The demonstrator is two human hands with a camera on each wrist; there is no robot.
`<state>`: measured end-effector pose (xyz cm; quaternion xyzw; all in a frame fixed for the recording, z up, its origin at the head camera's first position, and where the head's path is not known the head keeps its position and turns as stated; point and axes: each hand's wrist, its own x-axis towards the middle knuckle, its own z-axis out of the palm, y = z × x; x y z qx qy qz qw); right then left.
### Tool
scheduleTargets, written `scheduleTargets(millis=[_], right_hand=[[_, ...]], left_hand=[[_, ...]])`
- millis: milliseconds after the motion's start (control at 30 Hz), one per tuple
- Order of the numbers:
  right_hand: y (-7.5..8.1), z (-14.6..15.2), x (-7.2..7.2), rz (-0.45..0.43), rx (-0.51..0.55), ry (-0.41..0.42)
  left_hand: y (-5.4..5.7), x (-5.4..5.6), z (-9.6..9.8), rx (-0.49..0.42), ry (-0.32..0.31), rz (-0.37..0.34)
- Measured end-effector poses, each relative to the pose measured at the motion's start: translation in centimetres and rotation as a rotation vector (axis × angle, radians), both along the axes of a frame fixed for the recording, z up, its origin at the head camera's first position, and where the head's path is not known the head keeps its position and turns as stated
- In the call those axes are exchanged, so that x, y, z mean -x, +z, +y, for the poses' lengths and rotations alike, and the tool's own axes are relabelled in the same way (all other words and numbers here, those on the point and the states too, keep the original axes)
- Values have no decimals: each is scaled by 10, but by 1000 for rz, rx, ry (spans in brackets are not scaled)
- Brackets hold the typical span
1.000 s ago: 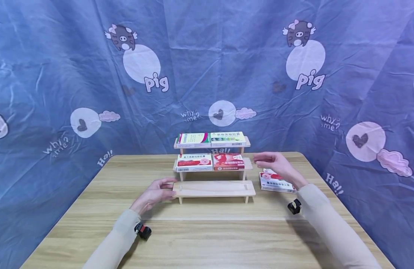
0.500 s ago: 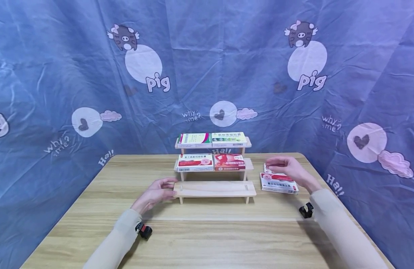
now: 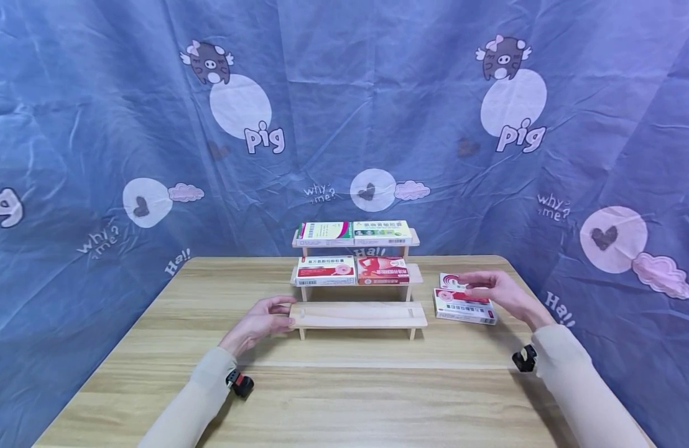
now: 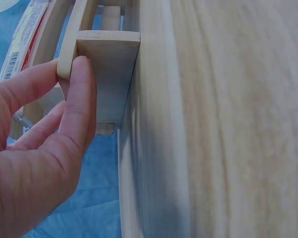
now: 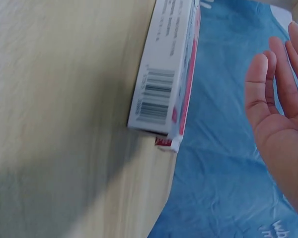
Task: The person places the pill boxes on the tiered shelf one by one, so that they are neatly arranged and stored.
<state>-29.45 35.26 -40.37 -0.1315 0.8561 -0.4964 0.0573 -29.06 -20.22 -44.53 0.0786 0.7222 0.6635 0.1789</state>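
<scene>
My left hand (image 3: 260,322) pinches the left end of the bottom board of a stepped wooden rack (image 3: 356,315); in the left wrist view, thumb and finger lie on either side of the board's edge (image 4: 67,54). Over the table at the right, my right hand (image 3: 500,294) hovers above a white and red medicine box (image 3: 462,312), its fingers (image 5: 283,74) extended and apart from the box in the right wrist view. Behind that box lies another white and red box (image 3: 448,281), partly hidden by the hand.
On the rack's middle step sit a white and red box (image 3: 325,271) and a red box (image 3: 383,271). The top step bears a green and white box (image 3: 324,231) and a yellowish white box (image 3: 382,231). A blue printed curtain (image 3: 372,112) hangs behind the wooden table (image 3: 344,398).
My right hand has moved right from beside the rack's middle step to above the boxes on the table. My left hand keeps its hold on the rack.
</scene>
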Motion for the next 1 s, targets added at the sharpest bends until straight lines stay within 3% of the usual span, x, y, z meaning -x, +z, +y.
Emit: scheduleTargets(millis=[467,700,1000], right_hand=[[-12,23,-7,31,-242,-40],[-20,36,-6,75,-259,-45],[-32,44,-6,61,-289,-42]], left_hand=[[0,2,3,3,5,5],[-1,2,3,7,32,-4],[-3,1,1,0,4,14]])
